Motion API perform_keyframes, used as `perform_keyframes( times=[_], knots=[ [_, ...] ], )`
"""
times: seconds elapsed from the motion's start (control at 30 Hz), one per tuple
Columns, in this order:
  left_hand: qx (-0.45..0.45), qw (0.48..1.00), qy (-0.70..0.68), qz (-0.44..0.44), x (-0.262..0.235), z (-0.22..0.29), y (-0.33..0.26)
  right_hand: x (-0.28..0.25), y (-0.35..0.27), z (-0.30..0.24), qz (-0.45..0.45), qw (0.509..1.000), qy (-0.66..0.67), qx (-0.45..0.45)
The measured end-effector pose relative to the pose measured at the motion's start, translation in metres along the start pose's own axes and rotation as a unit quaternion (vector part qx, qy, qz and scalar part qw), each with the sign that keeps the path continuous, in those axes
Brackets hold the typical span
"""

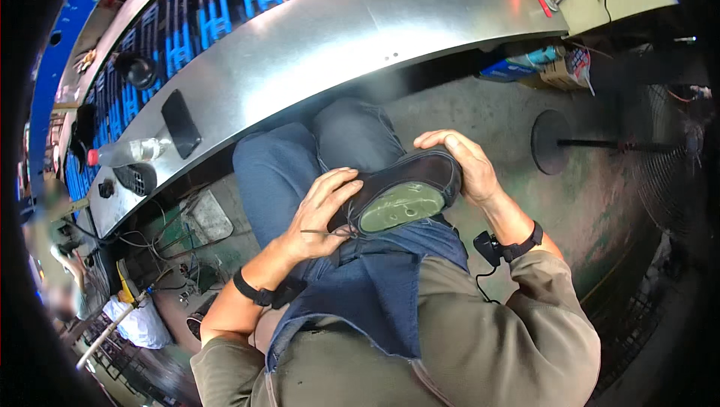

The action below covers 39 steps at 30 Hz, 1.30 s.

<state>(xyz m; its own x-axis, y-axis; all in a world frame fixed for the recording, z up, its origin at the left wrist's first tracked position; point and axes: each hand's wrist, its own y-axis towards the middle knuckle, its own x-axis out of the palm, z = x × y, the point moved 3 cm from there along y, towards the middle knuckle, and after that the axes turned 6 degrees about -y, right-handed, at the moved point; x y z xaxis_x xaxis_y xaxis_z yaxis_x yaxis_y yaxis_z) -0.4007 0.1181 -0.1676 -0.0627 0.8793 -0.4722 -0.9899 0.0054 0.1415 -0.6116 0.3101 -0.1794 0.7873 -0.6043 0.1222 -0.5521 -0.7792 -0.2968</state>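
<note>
A dark shoe (413,174) lies across my lap, held between both hands. A pale green oval surface (403,207) faces up, framed by the dark material; I cannot tell whether it is the shoe's inside or its underside. My left hand (324,208) grips the left end, where a thin dark lace (330,234) sticks out below the fingers. Around the right end wraps my right hand (466,163), its fingers over the far edge and the palm against the side. A dark blue apron (352,298) covers part of my lap under the shoe.
A metal bench top (322,40) curves ahead, with a blue-and-black roller conveyor (217,13) beyond. On it lie a phone (181,124) and a clear bottle (131,152). A round-based stand (550,142) and fan (664,160) are at right; a white bag (139,322) sits at left.
</note>
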Motion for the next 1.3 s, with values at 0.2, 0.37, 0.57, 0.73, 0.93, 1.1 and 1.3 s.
perform_keyframes(
  times=[0.2, 0.37, 0.57, 0.73, 0.93, 1.1, 1.3],
  knots=[
    [0.067, 0.995, -0.062, 0.036, 0.021, -0.024, 0.028, -0.002, 0.016, -0.011, -0.033, 0.992, -0.092, -0.079],
    [0.035, 0.994, -0.086, 0.06, 0.005, -0.039, 0.04, 0.001, 0.048, -0.004, -0.033, 0.995, -0.073, -0.057],
    [-0.204, 0.864, -0.384, 0.254, -0.114, -0.068, 0.088, 0.042, 0.21, -0.057, 0.036, 0.997, 0.044, 0.048],
    [-0.261, 0.757, -0.184, 0.57, -0.316, -0.189, 0.099, 0.103, 0.438, -0.068, 0.019, 0.899, -0.435, -0.048],
    [-0.286, 0.751, 0.347, 0.483, -0.471, -0.365, 0.012, 0.216, 0.57, -0.059, 0.121, 0.707, -0.685, -0.126],
    [-0.406, 0.744, 0.338, 0.409, -0.426, -0.351, 0.046, 0.157, 0.55, -0.072, 0.118, 0.695, -0.681, -0.2],
    [-0.236, 0.887, 0.313, 0.244, -0.317, -0.184, 0.105, 0.024, 0.316, -0.105, -0.122, 0.979, -0.166, -0.012]
  ],
)
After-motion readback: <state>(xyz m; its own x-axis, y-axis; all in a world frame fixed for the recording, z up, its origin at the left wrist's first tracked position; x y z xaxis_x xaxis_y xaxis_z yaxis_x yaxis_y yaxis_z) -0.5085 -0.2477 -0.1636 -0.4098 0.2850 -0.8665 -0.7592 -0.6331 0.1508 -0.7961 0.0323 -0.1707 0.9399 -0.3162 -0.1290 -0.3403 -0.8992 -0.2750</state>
